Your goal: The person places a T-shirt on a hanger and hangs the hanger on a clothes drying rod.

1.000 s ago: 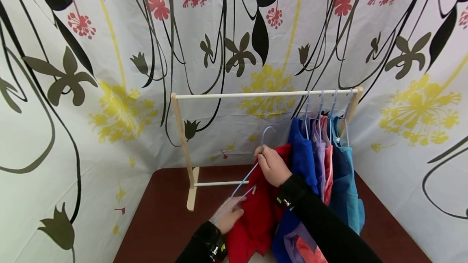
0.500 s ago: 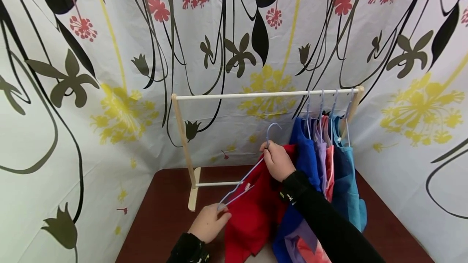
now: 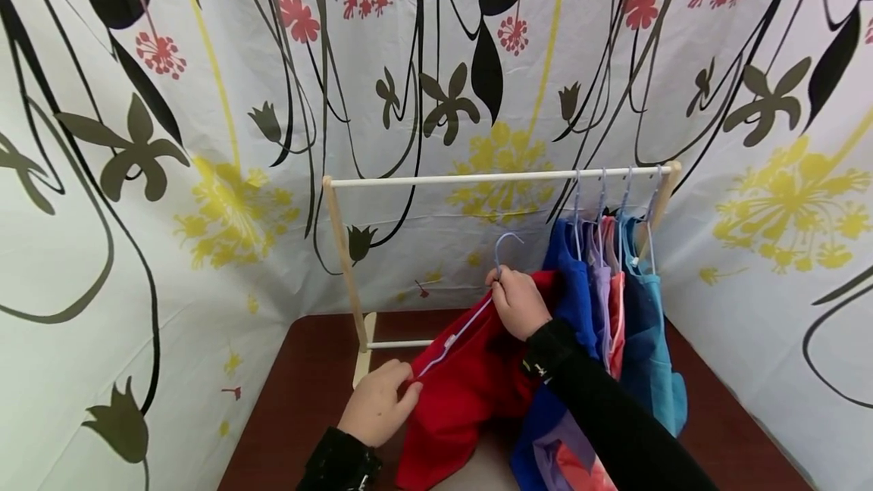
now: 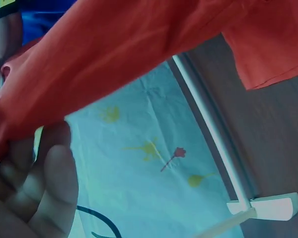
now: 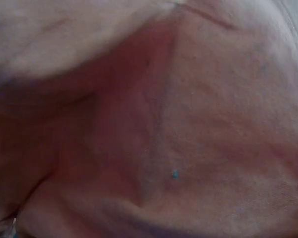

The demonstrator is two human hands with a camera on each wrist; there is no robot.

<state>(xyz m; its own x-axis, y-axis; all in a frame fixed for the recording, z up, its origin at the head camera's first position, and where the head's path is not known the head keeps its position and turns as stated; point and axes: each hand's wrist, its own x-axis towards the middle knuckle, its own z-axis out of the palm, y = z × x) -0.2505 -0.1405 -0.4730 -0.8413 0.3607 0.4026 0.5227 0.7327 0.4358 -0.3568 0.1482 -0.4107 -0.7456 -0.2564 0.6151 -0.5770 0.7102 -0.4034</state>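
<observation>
A red shirt (image 3: 470, 381) hangs from a pale lilac hanger (image 3: 472, 320), which tilts down to the left. My right hand (image 3: 520, 304) grips the hanger just below its hook, and the hook sticks up above the fist. At the lower left end my left hand (image 3: 377, 404) pinches the shirt's shoulder edge around the hanger's tip. The tip itself is hidden under cloth. In the left wrist view the curled fingers (image 4: 59, 171) lie against the stretched red fabric (image 4: 119, 54). Blurred reddish cloth (image 5: 213, 124) fills the right wrist view, and the right hand's hold does not show there.
A wooden clothes rack (image 3: 443, 179) stands behind on the dark red table (image 3: 273, 415). At its right end hang a blue garment (image 3: 574, 286), a purple one (image 3: 600, 298), a coral one (image 3: 617, 309) and a teal one (image 3: 648, 347). A flowered curtain (image 3: 409, 112) encloses the back.
My left hand has moved left and down from inside the hanger's lower end and now pinches the shirt's shoulder. The red cloth has been drawn over the hanger's left arm.
</observation>
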